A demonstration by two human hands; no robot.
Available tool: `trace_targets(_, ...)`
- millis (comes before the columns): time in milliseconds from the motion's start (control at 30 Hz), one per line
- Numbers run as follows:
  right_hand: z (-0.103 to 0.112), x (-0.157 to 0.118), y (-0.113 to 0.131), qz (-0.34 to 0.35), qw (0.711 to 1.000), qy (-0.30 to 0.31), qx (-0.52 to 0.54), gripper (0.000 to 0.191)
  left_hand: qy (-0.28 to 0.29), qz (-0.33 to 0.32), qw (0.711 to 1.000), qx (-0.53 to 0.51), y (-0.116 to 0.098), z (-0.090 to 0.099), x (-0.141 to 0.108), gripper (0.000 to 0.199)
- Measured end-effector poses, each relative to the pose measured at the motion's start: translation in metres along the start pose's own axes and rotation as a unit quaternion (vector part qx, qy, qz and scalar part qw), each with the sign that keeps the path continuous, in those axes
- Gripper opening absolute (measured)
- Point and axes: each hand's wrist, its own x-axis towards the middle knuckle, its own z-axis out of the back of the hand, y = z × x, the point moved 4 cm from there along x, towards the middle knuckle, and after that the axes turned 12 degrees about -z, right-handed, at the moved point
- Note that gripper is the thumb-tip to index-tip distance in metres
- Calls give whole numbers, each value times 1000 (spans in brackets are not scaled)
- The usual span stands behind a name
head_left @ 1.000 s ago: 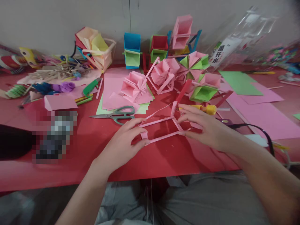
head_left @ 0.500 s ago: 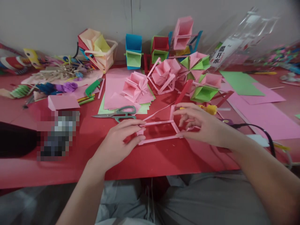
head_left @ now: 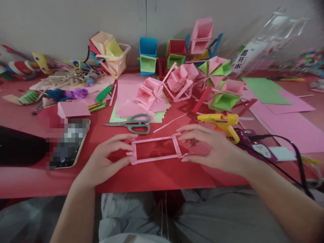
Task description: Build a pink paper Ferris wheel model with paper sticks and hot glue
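Note:
A pink paper frame, rectangular with small loops at its ends, lies flat on the red table. My left hand is at its left end, fingers apart, with fingertips at the loops. At the right end is my right hand, its fingers spread and touching the loops there. Neither hand is closed round the frame. Just behind it lie green-handled scissors and a thin pink strip.
A yellow glue gun and a purple power strip with cables are at the right. Folded paper pieces stand behind. A phone and a black object lie left; a bottle leans back right.
The frame has moved left and now lies flat, its right-hand part no longer raised. Both hands have shifted left with it, uncovering the glue gun.

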Motion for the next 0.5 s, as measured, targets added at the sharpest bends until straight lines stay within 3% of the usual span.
trace_targets(100, -6, 0, -7, -34, 997, -5, 68, 56, -6, 40, 999, -24, 8, -4, -6, 32)
trace_targets(233, -13, 1, -15, -64, 991, 17, 115, 100, -24, 67, 997, -41, 15, -8, -16, 62)
trace_targets(333, -16, 4, -17, -107, 991, 63, 46, 113, -2, 88, 996, 8, 19, -11, -22, 65)
trace_targets(500, -15, 9, -15, -130, 988, 80, -18, 112, 35, 111, 991, 70, 24, -13, -22, 56)
